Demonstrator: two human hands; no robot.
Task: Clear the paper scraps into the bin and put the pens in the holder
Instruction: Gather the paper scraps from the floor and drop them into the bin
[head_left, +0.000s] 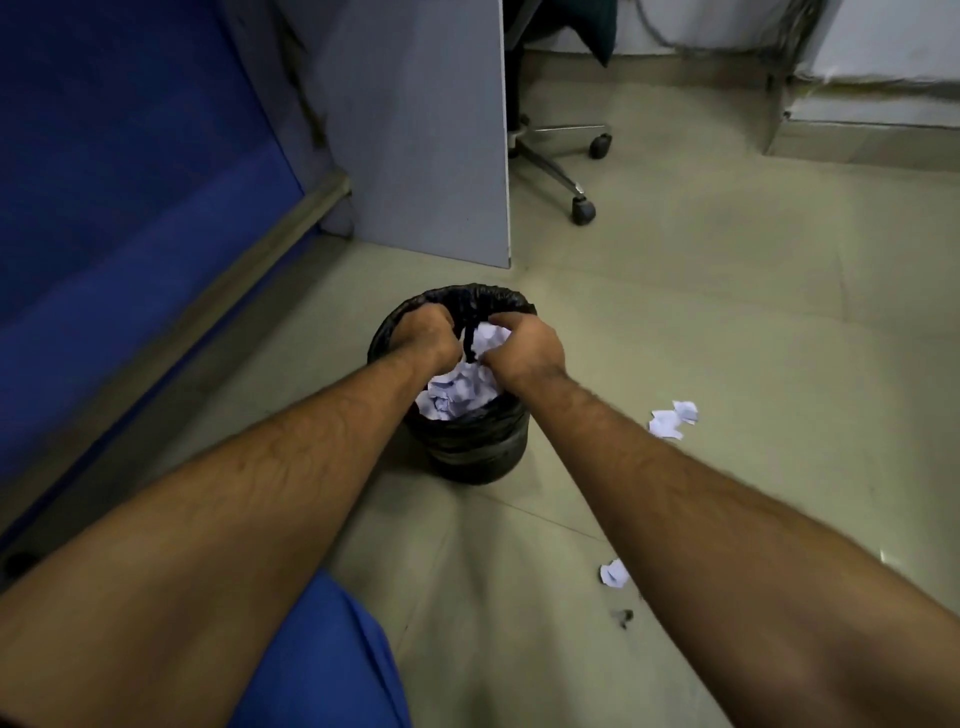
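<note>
Nearest the camera, on the tiled floor, a blue-clad knee sits between two bare forearms that reach forward. Just beside the right forearm lies a small paper scrap, with a dark speck on the tile a little nearer. Farther along the same forearm, a larger crumpled scrap rests on the floor to the right of the bin.

That bin, lined with a black bag, stands upright in the middle of the floor and holds a heap of white crumpled paper. Over its mouth, the left hand is curled closed, fingers together, though what it grips is hidden. The right hand has its fingers clamped on a white paper wad above the heap.

Beyond the bin stands a grey partition panel, a blue panel to its left, and an office chair base with castors behind.
</note>
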